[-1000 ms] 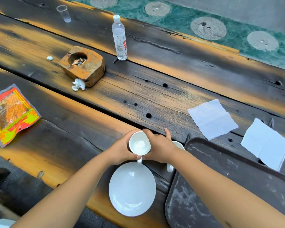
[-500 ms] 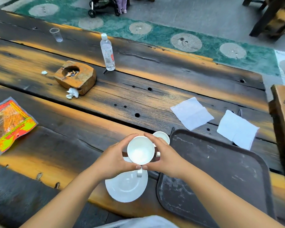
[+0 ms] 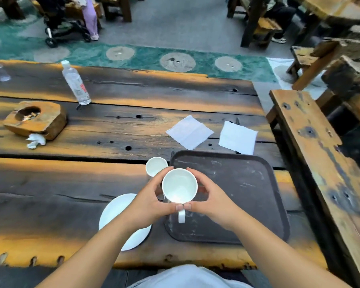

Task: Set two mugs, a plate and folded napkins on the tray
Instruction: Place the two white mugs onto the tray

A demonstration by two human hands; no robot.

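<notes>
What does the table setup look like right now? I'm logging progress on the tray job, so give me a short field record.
held mug: white mug gripped by left hand and right hand, above the tray's left edge
second mug: on the table, just left of the tray
plate: on the table, left of the tray, partly under the left arm
napkins: two, and, flat on the table beyond the tray
tray: nothing resting on it

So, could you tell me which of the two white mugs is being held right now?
The nearer mug, its handle toward the person, is held between the left hand and right hand over the tray. The other mug stands untouched on the table, left of the tray.
</notes>
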